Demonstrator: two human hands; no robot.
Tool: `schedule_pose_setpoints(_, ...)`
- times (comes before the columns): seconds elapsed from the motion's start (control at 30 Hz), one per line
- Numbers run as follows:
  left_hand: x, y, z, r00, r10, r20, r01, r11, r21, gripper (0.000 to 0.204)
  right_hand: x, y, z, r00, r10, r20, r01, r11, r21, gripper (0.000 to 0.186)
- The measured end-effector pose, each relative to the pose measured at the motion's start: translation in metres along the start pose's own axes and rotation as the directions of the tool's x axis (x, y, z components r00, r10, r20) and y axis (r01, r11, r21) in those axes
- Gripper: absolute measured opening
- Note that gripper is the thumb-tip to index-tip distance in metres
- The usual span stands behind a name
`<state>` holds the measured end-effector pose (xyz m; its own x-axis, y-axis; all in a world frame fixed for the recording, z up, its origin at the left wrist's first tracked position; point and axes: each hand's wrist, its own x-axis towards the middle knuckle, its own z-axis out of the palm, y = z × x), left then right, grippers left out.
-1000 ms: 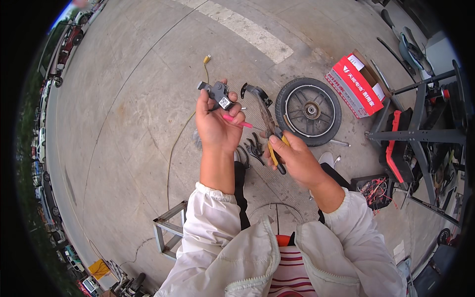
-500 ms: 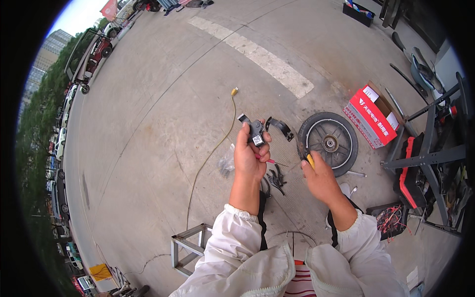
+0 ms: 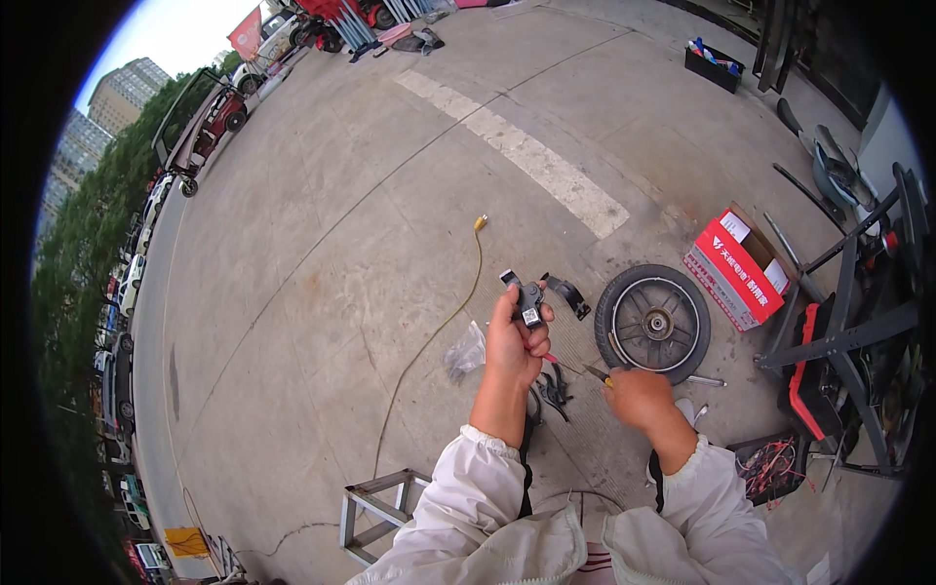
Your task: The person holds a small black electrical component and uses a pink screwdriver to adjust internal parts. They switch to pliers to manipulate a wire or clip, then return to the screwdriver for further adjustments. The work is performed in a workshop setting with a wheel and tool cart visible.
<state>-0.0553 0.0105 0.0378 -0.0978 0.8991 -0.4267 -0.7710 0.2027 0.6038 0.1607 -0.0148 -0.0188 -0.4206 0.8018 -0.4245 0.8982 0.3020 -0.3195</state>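
Observation:
My left hand is closed round a black clamp-like part with a square white label. The same hand also grips a thin red-handled tool, which looks like a screwdriver, its slim shaft reaching toward the right. Pliers with yellow on the handles are held in my right hand, dark jaws aimed left toward that shaft. A curved black bracket lies on the ground just beyond my left hand. Below that hand lie black levers and a clear plastic bag.
A spoked wheel with tyre lies beyond my right hand. Right of it stand a red carton and a dark metal frame. A yellow cable runs along the ground at left, near a grey metal frame.
The view has tilted upward, so the ground things sit lower in the picture. My right hand has turned and come nearer my left, with the plier jaws now pointing left.

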Motion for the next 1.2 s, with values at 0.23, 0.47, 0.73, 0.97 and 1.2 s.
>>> schedule_pose_setpoints(0.23, 0.001, 0.001, -0.003, 1.000, -0.016, -0.014, 0.016, 1.000, 0.027, 0.041, -0.003, -0.011, -0.008, 0.982, -0.185, 0.033, 0.188, 0.968, -0.165, 0.036)
schedule_pose_setpoints(0.47, -0.004, -0.018, 0.010, 0.997, -0.074, -0.007, 0.074, 0.991, 0.110, 0.042, -0.003, -0.040, -0.034, 0.932, -0.171, -0.320, 0.305, 0.849, 0.432, 0.025)
schedule_pose_setpoints(0.73, -0.003, -0.027, 0.009, 0.999, 0.020, 0.032, -0.025, 0.981, 0.192, 0.045, -0.002, -0.040, -0.029, 0.948, -0.163, -0.274, 0.271, 0.864, 0.424, 0.019)
schedule_pose_setpoints(0.97, 0.002, -0.017, 0.007, 0.973, 0.230, 0.005, -0.230, 0.969, 0.087, 0.038, 0.001, -0.038, -0.035, 0.802, -0.006, -0.597, 0.448, 0.666, 0.596, 0.016)
schedule_pose_setpoints(1.2, 0.001, -0.027, 0.011, 0.991, 0.114, 0.073, -0.119, 0.991, 0.063, 0.037, -0.006, -0.040, -0.050, 0.673, 0.033, -0.739, 0.583, 0.590, 0.558, 0.024)
